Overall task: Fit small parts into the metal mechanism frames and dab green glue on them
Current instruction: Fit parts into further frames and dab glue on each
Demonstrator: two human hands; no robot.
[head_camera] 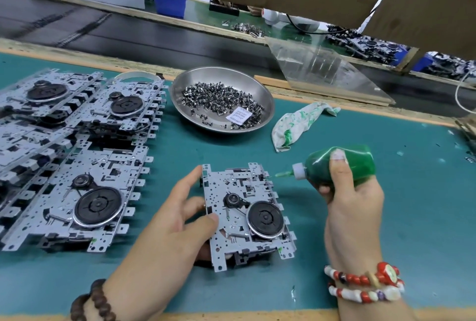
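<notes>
While the left hand [180, 207] steadies one metal mechanism frame [247, 215] on the green mat [386, 230], thumb pressed on its near-left edge and fingers spread along the left side and seemingly under it, the right hand [353, 192] is wrapped around a squeeze bottle of green glue [340, 163]. The bottle lies sideways, its green-tipped nozzle [284, 174] pointing at the frame's far right corner, touching it or just short of it (the tip is too fine to tell which). A green spot already shows at the frame's near right corner, so I judge this unit to be partway through its gluing, with the far corner being done now.

To the left, a pile of frames [77, 156] lies overlapping in several layers. The nearest one carries a small green mark at its near edge, which suggests it is finished; whether the others in the pile are glued or still waiting I cannot tell.

Farther back, a steel dish [180, 91] holds a heap of small parts [221, 104] with a paper label among them, so plenty of stock remains and the job as a whole looks far from over. Beside the dish lies a rag [296, 122] smeared with green. Beyond the mat's far edge runs a dark conveyor belt [103, 29], and across it sit blue bins [170, 4] and more assemblies.
</notes>
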